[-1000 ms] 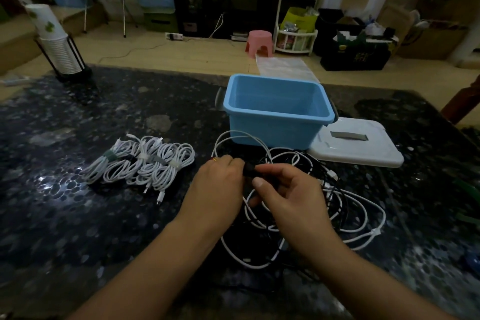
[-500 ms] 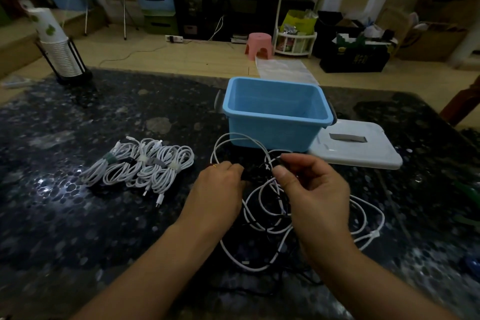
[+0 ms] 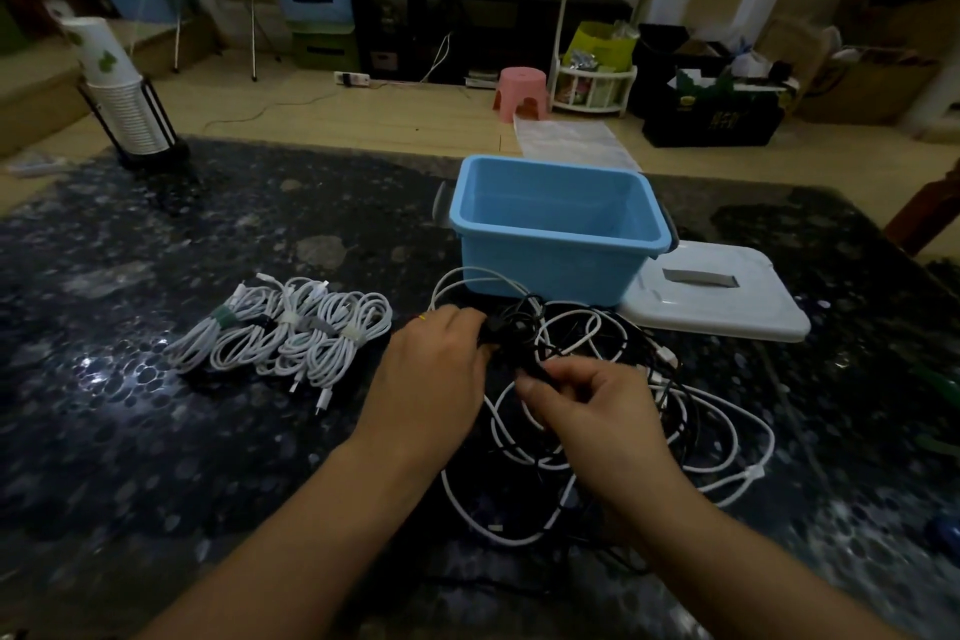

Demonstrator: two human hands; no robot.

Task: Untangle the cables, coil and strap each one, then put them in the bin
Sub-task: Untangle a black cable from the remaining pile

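Observation:
A tangle of white and black cables (image 3: 613, 411) lies on the dark speckled table in front of the light blue bin (image 3: 558, 244). My left hand (image 3: 431, 369) grips a bunch of black cable (image 3: 511, 327) at the tangle's left edge. My right hand (image 3: 597, 405) pinches the same black cable a little lower and to the right. Several coiled and strapped white cables (image 3: 291, 335) lie in a row to the left of my left hand. The bin stands open with nothing visible inside.
The bin's white lid (image 3: 717, 301) lies flat to the right of the bin. A stack of paper cups in a black holder (image 3: 130, 104) stands at the table's far left corner. A green object (image 3: 935, 379) lies near the right edge.
My right hand has dropped from in front of the bin down toward me, along the black cable. My left hand has stayed in place, holding the cable.

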